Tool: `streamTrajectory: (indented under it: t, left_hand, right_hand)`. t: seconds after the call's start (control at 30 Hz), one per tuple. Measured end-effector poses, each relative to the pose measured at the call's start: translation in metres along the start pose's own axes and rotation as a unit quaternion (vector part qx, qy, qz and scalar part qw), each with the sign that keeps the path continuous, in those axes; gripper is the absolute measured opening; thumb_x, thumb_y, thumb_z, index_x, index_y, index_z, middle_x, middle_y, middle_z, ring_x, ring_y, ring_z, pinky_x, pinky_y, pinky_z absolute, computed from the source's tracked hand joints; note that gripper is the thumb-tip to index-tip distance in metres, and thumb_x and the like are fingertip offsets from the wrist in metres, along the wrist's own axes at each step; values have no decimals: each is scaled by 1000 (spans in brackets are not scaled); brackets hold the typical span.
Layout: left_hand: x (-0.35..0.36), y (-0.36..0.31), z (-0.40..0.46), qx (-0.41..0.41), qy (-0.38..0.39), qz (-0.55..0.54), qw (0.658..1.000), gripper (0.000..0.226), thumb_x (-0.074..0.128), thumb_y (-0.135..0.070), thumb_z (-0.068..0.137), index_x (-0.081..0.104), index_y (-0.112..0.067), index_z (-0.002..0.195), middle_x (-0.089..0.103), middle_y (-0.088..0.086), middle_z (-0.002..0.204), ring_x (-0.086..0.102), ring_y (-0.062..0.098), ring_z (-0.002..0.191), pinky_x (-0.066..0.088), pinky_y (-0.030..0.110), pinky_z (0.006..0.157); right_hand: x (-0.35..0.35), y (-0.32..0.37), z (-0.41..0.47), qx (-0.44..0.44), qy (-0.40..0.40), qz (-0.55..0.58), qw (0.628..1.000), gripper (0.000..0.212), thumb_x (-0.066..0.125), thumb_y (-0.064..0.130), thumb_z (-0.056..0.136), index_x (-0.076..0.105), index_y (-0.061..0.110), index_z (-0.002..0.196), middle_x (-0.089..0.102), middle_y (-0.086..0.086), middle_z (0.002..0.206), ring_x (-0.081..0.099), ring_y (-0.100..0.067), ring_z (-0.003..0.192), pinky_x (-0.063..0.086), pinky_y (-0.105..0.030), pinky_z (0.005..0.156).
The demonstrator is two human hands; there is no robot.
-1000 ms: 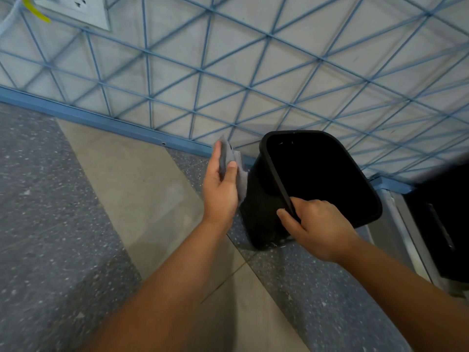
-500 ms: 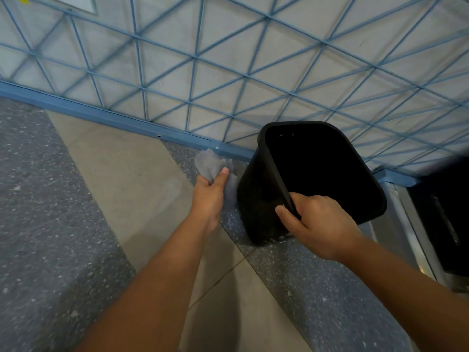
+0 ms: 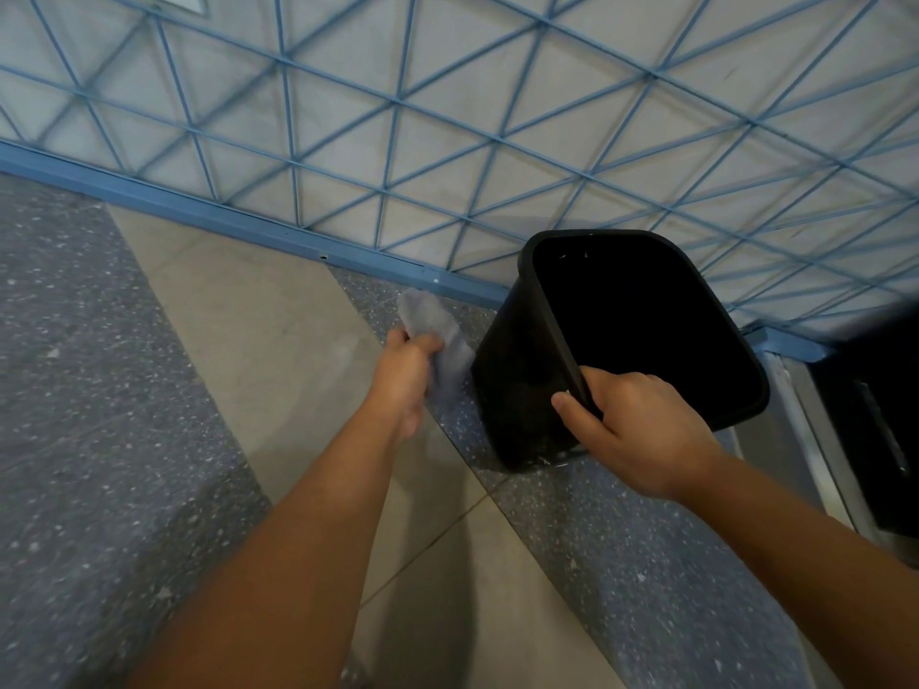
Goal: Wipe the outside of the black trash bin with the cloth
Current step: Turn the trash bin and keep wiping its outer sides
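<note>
Left hand [image 3: 405, 377] fisted, gripping; right hand [image 3: 641, 430] clamped, thumb out.

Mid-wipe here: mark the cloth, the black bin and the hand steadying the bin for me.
cloth [image 3: 427, 318]: head view, on the grey fabric above the fingers.
black trash bin [image 3: 517, 390]: head view, on its outer left wall.
right hand [image 3: 641, 430]: head view, on the back of the hand at the rim.

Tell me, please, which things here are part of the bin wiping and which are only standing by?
Part of the job:
- black bin, tilted, right hand gripping its rim
- grey cloth, in the left hand

Standing by:
- wall with blue lattice
- dark cabinet at right
- floor
</note>
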State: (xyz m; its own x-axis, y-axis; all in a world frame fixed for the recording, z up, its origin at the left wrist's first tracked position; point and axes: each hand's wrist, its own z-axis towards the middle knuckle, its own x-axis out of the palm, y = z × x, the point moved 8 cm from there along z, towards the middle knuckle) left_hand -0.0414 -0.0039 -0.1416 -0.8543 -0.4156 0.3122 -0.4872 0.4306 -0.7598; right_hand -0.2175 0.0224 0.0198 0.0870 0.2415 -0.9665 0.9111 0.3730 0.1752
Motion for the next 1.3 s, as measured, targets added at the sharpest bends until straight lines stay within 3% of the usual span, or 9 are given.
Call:
streamTrajectory:
  t: [0.1, 0.2, 0.3, 0.47, 0.67, 0.83, 1.0, 1.23, 1.3]
  left_hand:
    - [-8, -10, 5, 114, -35, 96, 988, 24, 68, -6, 95, 49, -21, 92, 55, 1, 89, 55, 18, 84, 45, 32, 76]
    - [-11, -23, -2, 204, -70, 179, 960, 38, 83, -13, 86, 49, -19, 104, 54, -3, 88, 53, 9, 75, 44, 23, 67]
    - [-7, -12, -1, 121, -57, 124, 983, 55, 84, -13, 85, 55, -9, 132, 63, 6, 113, 62, 19, 95, 48, 21, 67]
    - [-5, 5, -3, -18, -53, -1, 998, 26, 67, -19, 95, 61, -11, 119, 69, 12, 107, 67, 29, 99, 56, 43, 89]
    - [15, 2, -2, 6, 6, -83, 997, 99, 60, -65, 69, 34, -19, 152, 50, 8, 147, 50, 29, 135, 42, 57, 115]
    - [56, -24, -28, 136, -17, 10, 990, 46, 42, -45, 91, 56, -16, 123, 55, 17, 134, 52, 30, 126, 41, 51, 115]
    - [75, -20, -36, 295, -23, 84, 952, 38, 44, -23, 110, 58, -4, 140, 47, 2, 129, 50, 14, 125, 33, 3, 106]
    - [69, -8, 17, 238, -47, 122, 962, 34, 43, -24, 112, 65, 1, 103, 51, 9, 105, 53, 12, 89, 41, 19, 82]
    - [58, 14, 38, 197, -56, 158, 966, 44, 42, -28, 112, 64, 5, 94, 51, 14, 95, 55, 23, 85, 45, 34, 82]
  right_hand:
    - [0, 0, 0, 0, -1, 3, 1000, 29, 41, 45, 96, 49, 27, 75, 53, 3, 58, 53, -9, 49, 47, -31, 50]
    - [0, 0, 0, -3, 1, 4, 1000, 29, 41, 45, 96, 48, 27, 74, 52, 5, 57, 52, -8, 49, 43, -28, 50]
    - [0, 0, 0, -3, 3, -1, 1000, 29, 41, 44, 96, 44, 30, 72, 50, 6, 55, 50, -7, 48, 39, -24, 49]
    - [0, 2, -1, -4, 5, 0, 1000, 29, 42, 44, 97, 44, 29, 72, 51, 4, 56, 50, -8, 47, 38, -24, 48]
    - [-1, 3, 0, -10, 11, 6, 1000, 28, 40, 45, 96, 42, 31, 71, 52, 4, 59, 51, -8, 49, 42, -26, 48]
    - [-1, 5, 0, -26, 6, -3, 1000, 29, 40, 46, 95, 40, 33, 70, 52, 4, 58, 52, -9, 50, 42, -26, 49]
    - [0, 6, 0, -52, 6, 2, 999, 31, 34, 52, 91, 45, 29, 74, 54, 3, 58, 53, -9, 51, 45, -31, 51]
    - [1, 3, 5, -71, 3, 15, 997, 31, 33, 54, 90, 38, 32, 69, 44, 7, 52, 48, -10, 46, 41, -30, 46]
    - [1, 2, 3, -71, 5, 20, 997, 34, 32, 55, 91, 38, 31, 68, 45, 5, 52, 48, -10, 45, 43, -33, 46]
